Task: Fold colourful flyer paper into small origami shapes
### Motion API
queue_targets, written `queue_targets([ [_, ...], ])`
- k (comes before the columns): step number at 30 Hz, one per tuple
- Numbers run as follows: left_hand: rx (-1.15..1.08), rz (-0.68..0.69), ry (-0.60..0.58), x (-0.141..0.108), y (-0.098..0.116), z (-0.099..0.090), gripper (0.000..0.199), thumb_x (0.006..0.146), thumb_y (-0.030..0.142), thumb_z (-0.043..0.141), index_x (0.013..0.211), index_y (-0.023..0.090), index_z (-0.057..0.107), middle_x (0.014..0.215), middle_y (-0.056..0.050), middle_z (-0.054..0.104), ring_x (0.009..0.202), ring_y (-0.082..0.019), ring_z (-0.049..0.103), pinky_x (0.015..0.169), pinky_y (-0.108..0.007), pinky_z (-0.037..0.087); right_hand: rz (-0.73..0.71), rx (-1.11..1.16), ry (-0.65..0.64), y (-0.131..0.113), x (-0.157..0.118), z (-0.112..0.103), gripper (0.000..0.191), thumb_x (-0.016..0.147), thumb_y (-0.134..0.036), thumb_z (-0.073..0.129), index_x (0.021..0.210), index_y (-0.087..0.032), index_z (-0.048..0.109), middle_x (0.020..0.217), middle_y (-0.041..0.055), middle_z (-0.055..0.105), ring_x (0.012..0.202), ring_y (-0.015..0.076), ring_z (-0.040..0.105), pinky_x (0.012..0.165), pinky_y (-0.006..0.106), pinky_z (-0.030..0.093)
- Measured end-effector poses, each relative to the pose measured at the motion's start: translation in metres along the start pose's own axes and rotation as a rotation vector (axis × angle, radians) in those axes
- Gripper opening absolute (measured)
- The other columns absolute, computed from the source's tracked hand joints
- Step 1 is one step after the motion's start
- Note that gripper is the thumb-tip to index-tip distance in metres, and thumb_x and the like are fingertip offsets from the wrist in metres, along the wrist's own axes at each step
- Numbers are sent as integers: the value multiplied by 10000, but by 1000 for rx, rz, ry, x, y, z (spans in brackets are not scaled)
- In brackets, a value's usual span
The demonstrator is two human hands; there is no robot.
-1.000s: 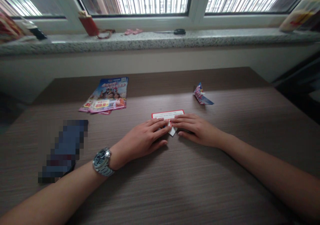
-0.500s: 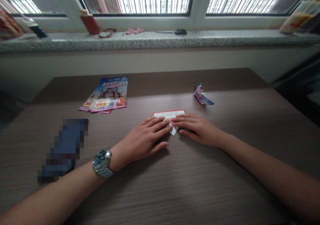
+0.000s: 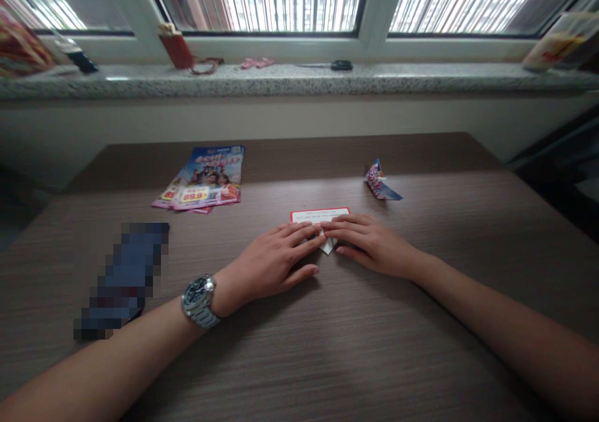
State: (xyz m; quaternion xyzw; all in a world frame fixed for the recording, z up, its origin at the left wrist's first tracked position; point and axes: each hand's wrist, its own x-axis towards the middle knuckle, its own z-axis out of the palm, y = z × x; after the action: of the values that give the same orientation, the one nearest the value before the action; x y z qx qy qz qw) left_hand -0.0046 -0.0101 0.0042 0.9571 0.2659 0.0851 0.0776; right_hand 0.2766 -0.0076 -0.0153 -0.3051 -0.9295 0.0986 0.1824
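Observation:
A small folded paper (image 3: 320,215), white with a red edge, lies on the brown table (image 3: 299,347); its lower end comes to a white point. My left hand (image 3: 276,260) rests flat on its left part, fingers stretched out and thumb apart. From the right, my right hand (image 3: 369,241) lies with its extended fingers on the paper's right part. The fingertips of both hands meet near the middle and hide part of the paper. A folded paper shape (image 3: 378,181) with a colourful print stands farther back, right of centre.
Printed flyers (image 3: 210,181) lie stacked at the back left. A blurred-out dark blue object (image 3: 126,272) is beside my left forearm. On the stone windowsill (image 3: 281,83) are scissors (image 3: 340,65), pink pieces (image 3: 256,63) and a red case (image 3: 176,49).
The whole view has shifted slightly. Both hands keep nearly the same place on the paper, their fingertips a little closer together.

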Motion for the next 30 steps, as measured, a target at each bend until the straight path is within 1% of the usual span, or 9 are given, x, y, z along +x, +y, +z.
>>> queue_targets([
  [4, -23, -2, 2, 0, 0, -1, 587, 1036, 497, 457, 1565, 262, 362, 1599, -98, 406, 1429, -300, 451, 1183, -484, 392, 21, -4, -25, -1, 0, 0, 344, 1045, -310, 496, 1367, -214, 570, 1465, 102, 593, 1329, 282, 535, 1104, 513, 441],
  [8, -31, 5, 8, 0, 0, -1, 590, 1035, 489, 466, 1570, 267, 351, 1598, -96, 409, 1440, -299, 443, 1190, -485, 389, 27, 7, -31, -2, 1, -1, 344, 1045, -305, 495, 1373, -220, 556, 1467, 89, 592, 1331, 285, 524, 1102, 519, 441],
  [11, -32, 28, 11, 0, -2, -2, 606, 1032, 483, 477, 1572, 241, 347, 1605, -111, 400, 1451, -302, 431, 1195, -487, 387, 24, 19, -33, -2, 1, -1, 354, 1048, -307, 489, 1387, -222, 542, 1475, 78, 586, 1334, 276, 517, 1107, 508, 440],
  [14, -35, 65, 7, -1, -5, -3, 575, 1030, 469, 485, 1542, 219, 403, 1601, -129, 403, 1453, -301, 432, 1190, -480, 399, 27, 15, -40, -1, 1, 0, 361, 1052, -317, 482, 1395, -221, 539, 1489, 63, 575, 1331, 272, 515, 1111, 494, 436],
  [18, -31, 124, -27, -3, -7, -7, 496, 1024, 455, 505, 1478, 257, 496, 1625, -128, 358, 1486, -314, 382, 1204, -499, 376, 18, -3, -50, -1, 0, 0, 368, 1055, -322, 476, 1405, -231, 547, 1500, 39, 566, 1332, 274, 511, 1111, 498, 429],
  [21, -26, 139, -43, -4, -8, -9, 505, 1019, 457, 514, 1487, 269, 489, 1644, -132, 313, 1504, -324, 345, 1214, -514, 356, 9, -10, -53, -1, 0, 0, 386, 1058, -326, 470, 1425, -227, 538, 1512, 37, 555, 1341, 273, 502, 1116, 502, 422],
  [30, -35, 111, -72, -6, -6, -13, 523, 1013, 483, 518, 1499, 292, 479, 1657, -125, 285, 1519, -325, 311, 1223, -519, 340, -13, -32, -59, -1, 0, 0, 412, 1057, -326, 478, 1451, -222, 537, 1519, 41, 546, 1344, 281, 498, 1124, 512, 415],
])
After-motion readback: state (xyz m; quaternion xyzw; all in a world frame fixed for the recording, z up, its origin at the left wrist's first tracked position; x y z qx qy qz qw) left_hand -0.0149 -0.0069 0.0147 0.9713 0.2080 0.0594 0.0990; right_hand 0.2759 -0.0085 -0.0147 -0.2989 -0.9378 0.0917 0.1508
